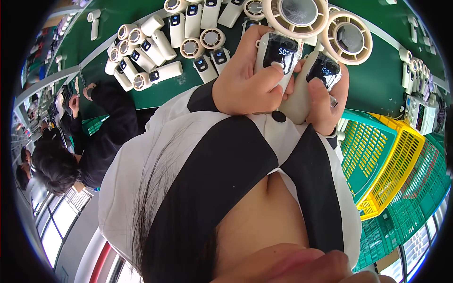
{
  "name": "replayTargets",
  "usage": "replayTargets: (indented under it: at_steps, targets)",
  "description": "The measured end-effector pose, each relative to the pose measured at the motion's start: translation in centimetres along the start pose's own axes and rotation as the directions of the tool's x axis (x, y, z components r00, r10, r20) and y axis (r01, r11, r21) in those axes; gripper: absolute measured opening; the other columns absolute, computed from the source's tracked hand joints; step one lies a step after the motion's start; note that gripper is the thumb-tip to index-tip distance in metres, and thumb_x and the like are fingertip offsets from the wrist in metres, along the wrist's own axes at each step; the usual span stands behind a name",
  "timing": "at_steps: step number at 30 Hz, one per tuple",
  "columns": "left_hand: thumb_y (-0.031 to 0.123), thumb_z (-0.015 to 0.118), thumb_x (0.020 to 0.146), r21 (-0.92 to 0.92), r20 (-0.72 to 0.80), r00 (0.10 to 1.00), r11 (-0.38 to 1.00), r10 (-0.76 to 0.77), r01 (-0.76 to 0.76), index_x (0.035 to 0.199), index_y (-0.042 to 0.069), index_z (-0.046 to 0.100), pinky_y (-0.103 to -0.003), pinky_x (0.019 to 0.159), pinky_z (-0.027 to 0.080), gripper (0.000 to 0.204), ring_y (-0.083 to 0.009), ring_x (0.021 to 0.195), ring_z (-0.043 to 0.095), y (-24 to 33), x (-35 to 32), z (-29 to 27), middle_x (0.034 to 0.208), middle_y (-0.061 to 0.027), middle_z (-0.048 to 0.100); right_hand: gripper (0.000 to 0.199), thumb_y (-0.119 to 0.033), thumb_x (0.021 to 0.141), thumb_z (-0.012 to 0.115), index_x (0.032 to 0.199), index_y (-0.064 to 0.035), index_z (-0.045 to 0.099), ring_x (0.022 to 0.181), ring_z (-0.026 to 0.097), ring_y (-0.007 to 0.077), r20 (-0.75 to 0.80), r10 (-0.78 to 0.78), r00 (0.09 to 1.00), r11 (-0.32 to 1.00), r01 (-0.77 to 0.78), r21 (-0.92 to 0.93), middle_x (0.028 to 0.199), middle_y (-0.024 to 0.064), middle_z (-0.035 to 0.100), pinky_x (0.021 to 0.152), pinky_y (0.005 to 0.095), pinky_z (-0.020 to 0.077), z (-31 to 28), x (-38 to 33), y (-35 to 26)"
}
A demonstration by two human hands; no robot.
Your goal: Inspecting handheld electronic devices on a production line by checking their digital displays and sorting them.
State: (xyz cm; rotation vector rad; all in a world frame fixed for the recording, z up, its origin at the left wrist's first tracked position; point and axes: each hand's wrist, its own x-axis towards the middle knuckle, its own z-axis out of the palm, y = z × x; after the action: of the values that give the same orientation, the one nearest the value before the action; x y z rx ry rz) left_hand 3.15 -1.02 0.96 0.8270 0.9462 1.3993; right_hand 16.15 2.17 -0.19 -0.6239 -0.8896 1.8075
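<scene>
My left hand (pixel 243 80) is closed around a cream handheld fan (pixel 284 46), its thumb on the black front panel, where a display is lit. The fan's large round grille head (pixel 297 12) points toward the far side. Close beside it, my right hand (pixel 329 101) grips a second cream handheld fan (pixel 325 66), with its thumb at the lower edge of that lit panel. This second fan tilts to the right, and its round head (pixel 347 37) has a grey hub. The two fans are held side by side above the green table (pixel 377 89).
Several more cream fans (pixel 146 52) lie in a cluster at the left, others stand at the far side. On the right are another fan row (pixel 415 70), a metered white box (pixel 420 115), and green (pixel 368 146) and yellow (pixel 401 160) baskets. A person in black (pixel 106 127) works at left.
</scene>
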Motion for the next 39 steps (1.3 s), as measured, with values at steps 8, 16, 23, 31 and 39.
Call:
replayTargets:
  at_steps: [8, 16, 23, 31, 39]
  targets:
    - [-0.007, 0.026, 0.063, 0.162, -0.017, 1.0, 0.987, 0.021, -0.018, 0.125, 0.004, 0.021, -0.028, 0.058, 0.041, 0.063, -0.0226, 0.064, 0.05, 0.0, -0.4, -0.6, 0.092, -0.0165, 0.052, 0.043, -0.002, 0.073, 0.046, 0.114, -0.0007, 0.034, 0.06, 0.05, 0.0222, 0.028, 0.017, 0.999, 0.998, -0.015, -0.061, 0.089, 0.0202, 0.052, 0.055, 0.0307, 0.0452, 0.5, 0.3, 0.2]
    - [-0.008, 0.025, 0.062, 0.047, -0.046, 0.998, 0.998, 0.036, -0.034, 0.124, 0.004, 0.021, -0.028, 0.058, 0.041, 0.063, -0.0228, 0.064, 0.05, -0.2, -0.9, -1.1, 0.092, -0.0164, 0.052, 0.042, -0.002, 0.072, 0.046, 0.113, -0.0005, 0.035, 0.06, 0.05, 0.0228, -0.014, 0.071, 0.997, 0.992, -0.072, -0.099, 0.087, 0.0205, 0.052, 0.054, 0.0313, 0.0446, 1.0, 0.2, 0.3]
    - [-0.008, 0.026, 0.063, 0.052, -0.089, 0.996, 0.999, -0.003, 0.008, 0.123, 0.004, 0.021, -0.029, 0.058, 0.042, 0.061, -0.023, 0.064, 0.051, -0.2, -1.1, -1.4, 0.093, -0.0171, 0.052, 0.042, -0.002, 0.072, 0.046, 0.112, -0.0002, 0.035, 0.058, 0.049, 0.0229, 0.028, 0.061, 0.998, 0.996, -0.059, -0.067, 0.086, 0.0206, 0.051, 0.053, 0.0314, 0.0442, 1.2, 0.6, 0.8]
    - [-0.008, 0.027, 0.065, -0.039, -0.113, 0.993, 0.999, -0.043, 0.039, 0.122, 0.004, 0.021, -0.029, 0.058, 0.043, 0.059, -0.0233, 0.064, 0.051, -0.6, -1.2, -2.0, 0.092, -0.0176, 0.052, 0.043, -0.002, 0.072, 0.046, 0.113, -0.0001, 0.034, 0.059, 0.049, 0.0222, 0.068, 0.105, 0.992, 0.994, -0.103, -0.021, 0.087, 0.0205, 0.052, 0.053, 0.0313, 0.0446, 0.7, 0.8, 1.7]
    - [-0.008, 0.028, 0.066, -0.018, -0.144, 0.988, 0.998, -0.055, 0.052, 0.123, 0.004, 0.019, -0.03, 0.058, 0.044, 0.059, -0.0236, 0.065, 0.052, -1.1, -1.4, -2.2, 0.092, -0.0178, 0.052, 0.041, -0.004, 0.075, 0.047, 0.113, 0.0, 0.035, 0.06, 0.051, 0.0212, 0.047, 0.135, 0.99, 0.985, -0.129, -0.111, 0.088, 0.0194, 0.053, 0.054, 0.0319, 0.0456, 0.5, 0.8, 1.9]
